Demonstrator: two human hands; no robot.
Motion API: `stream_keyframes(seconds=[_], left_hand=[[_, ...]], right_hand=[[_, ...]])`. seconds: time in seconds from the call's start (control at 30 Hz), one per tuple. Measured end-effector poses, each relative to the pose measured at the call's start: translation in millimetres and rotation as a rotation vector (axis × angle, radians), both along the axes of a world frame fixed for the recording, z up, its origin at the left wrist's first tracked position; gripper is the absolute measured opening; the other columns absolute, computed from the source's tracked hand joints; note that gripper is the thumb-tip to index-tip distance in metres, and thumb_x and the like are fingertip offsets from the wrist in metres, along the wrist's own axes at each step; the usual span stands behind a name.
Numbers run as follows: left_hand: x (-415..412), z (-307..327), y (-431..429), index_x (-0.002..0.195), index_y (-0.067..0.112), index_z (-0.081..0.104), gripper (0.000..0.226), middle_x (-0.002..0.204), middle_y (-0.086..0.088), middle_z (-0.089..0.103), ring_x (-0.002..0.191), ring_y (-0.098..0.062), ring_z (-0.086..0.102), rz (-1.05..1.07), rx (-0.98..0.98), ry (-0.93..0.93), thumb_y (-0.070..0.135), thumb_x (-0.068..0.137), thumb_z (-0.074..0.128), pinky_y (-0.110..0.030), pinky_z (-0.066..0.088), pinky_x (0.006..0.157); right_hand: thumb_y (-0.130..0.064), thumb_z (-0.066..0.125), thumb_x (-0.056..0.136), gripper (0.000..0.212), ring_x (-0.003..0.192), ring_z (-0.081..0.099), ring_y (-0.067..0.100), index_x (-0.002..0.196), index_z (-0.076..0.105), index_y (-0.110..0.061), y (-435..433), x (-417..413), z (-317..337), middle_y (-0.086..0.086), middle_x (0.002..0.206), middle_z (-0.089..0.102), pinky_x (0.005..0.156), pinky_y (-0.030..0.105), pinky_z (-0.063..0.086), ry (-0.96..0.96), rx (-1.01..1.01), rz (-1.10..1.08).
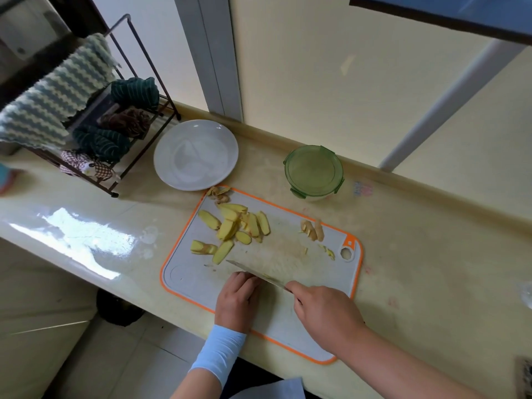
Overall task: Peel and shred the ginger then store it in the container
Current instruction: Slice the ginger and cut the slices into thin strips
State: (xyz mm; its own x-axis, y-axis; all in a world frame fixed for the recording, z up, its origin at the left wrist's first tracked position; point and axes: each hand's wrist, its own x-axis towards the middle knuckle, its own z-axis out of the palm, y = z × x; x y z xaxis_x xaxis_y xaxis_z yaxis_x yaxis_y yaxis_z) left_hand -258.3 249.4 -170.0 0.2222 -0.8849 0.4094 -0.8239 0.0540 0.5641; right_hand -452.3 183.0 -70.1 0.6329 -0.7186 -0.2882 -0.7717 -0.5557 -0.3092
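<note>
Ginger in pale yellow peeled slices [230,226] lies heaped at the far left of a grey, orange-rimmed plastic cutting board [288,321]; thin, stiff and likely slippery, best pinned flat under curled fingertips. Left hand [237,298] rests knuckles-up, fingers together, whatever it presses hidden. Right hand [325,309] is clenched round a knife [253,272]. A green-lidded round container [313,170] stands closed beyond the board.

Soft daylight, strong glare on the counter [86,237] at left; edges curve and blur.
</note>
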Motion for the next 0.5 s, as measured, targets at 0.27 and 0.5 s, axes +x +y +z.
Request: stream_keyframes(seconds=[0.27, 0.5], left_hand=[[0.5, 2.1, -0.9, 0.086, 0.008, 0.074, 0.016, 0.09, -0.004, 0.067, 0.082, -0.018, 0.058, -0.004, 0.028, 0.02, 0.012, 0.091, 0.06, -0.022, 0.048, 0.073], [0.3, 4.6, -1.6, 0.086, 0.008, 0.073, 0.006, 0.088, -0.004, 0.064, 0.082, -0.019, 0.057, -0.031, 0.039, 0.023, 0.006, 0.087, 0.068, -0.024, 0.048, 0.072]], right_hand=[[-0.032, 0.036, 0.101, 0.026, 0.075, 0.059, 0.026, 0.124, 0.046, -0.035, -2.5, -7.2, 5.1, 0.002, 0.082, 0.064, 0.056, 0.036, 0.032, 0.011, 0.127, -0.06], [-0.033, 0.036, 0.101, 0.021, 0.075, 0.058, 0.031, 0.119, 0.047, -0.03, -11.0, 17.9, -12.3, 0.004, 0.081, 0.064, 0.056, 0.04, 0.035, -0.052, 0.113, -0.03]])
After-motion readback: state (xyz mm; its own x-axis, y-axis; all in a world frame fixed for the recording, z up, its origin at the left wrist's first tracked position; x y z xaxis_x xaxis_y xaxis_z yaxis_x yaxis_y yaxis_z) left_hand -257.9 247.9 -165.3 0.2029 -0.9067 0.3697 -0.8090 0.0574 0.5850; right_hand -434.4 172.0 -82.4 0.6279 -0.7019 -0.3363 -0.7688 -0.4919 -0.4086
